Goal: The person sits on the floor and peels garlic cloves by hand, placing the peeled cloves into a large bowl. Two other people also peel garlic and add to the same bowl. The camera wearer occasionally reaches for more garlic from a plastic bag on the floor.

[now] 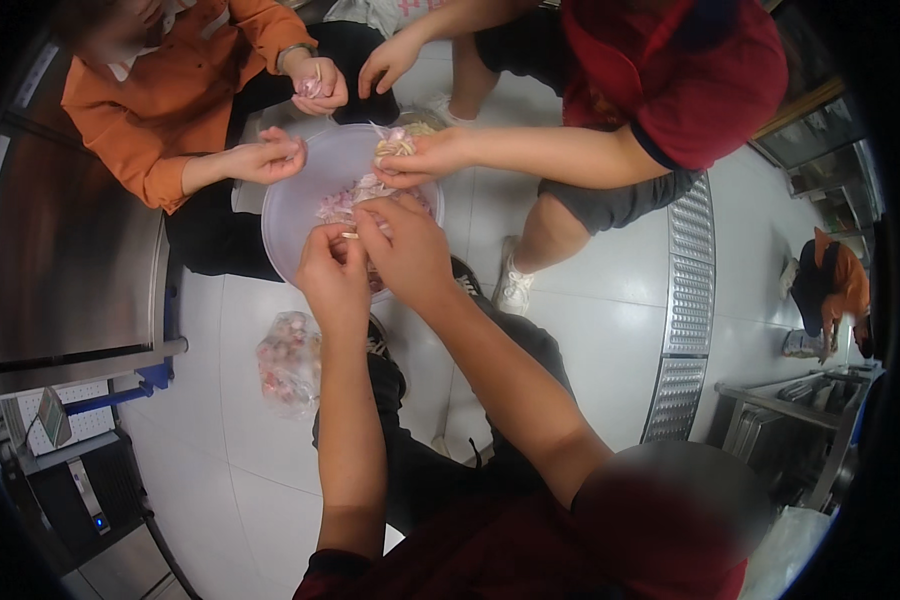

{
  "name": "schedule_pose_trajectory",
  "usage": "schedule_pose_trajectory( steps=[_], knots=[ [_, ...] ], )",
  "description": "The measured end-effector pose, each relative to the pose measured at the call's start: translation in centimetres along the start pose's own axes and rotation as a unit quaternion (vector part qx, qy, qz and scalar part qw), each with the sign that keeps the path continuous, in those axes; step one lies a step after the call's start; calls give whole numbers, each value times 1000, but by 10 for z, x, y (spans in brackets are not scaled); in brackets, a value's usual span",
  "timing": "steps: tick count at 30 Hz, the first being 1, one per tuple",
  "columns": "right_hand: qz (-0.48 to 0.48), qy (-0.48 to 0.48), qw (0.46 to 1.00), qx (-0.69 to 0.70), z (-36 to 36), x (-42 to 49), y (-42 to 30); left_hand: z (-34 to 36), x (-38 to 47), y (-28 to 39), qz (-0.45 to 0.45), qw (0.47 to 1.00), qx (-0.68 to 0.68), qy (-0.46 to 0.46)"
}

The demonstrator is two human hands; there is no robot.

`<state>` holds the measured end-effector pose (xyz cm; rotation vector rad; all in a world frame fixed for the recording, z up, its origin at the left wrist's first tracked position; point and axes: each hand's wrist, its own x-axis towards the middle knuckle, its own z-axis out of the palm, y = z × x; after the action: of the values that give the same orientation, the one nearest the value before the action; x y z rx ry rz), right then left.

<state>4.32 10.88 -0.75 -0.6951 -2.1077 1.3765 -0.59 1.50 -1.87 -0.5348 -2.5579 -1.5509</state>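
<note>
My left hand point(332, 274) pinches a small pale garlic clove point(350, 235) between thumb and fingertips. Close beside it, my right hand point(411, 251) has its thumb and forefinger bent together near the clove; whatever lies between them is hidden. Both hands are over the near side of a translucent plastic tub point(285, 199). Purple-skinned garlic point(337, 206) and loose skins lie in the tub, partly covered by my hands.
Across the tub, one person's hand point(319, 88) holds garlic; another person's hand point(420, 156) cups pale cloves. A bowl of pale cloves point(420, 126) stands beyond the rim. A clear plastic bag point(289, 367) with pinkish contents lies on the tiled floor, left of my legs.
</note>
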Motion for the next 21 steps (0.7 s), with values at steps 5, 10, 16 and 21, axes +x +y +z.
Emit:
schedule_pose_trajectory(
  steps=[5, 10, 16, 21],
  knots=[
    [-55, 38, 998, 13, 7, 2, 10, 6, 0, -7, -19, 1000, -9, 0],
    [-39, 9, 998, 56, 11, 4, 14, 1, 5, -5, -53, 997, -59, -7],
    [103, -60, 953, 280, 9, 8, 23, -19, 7, 1, 21, 989, -133, -62],
    [162, -87, 931, 316, 5, 9, 14, -26, 8, 6, -23, 976, -197, -88]
  ],
)
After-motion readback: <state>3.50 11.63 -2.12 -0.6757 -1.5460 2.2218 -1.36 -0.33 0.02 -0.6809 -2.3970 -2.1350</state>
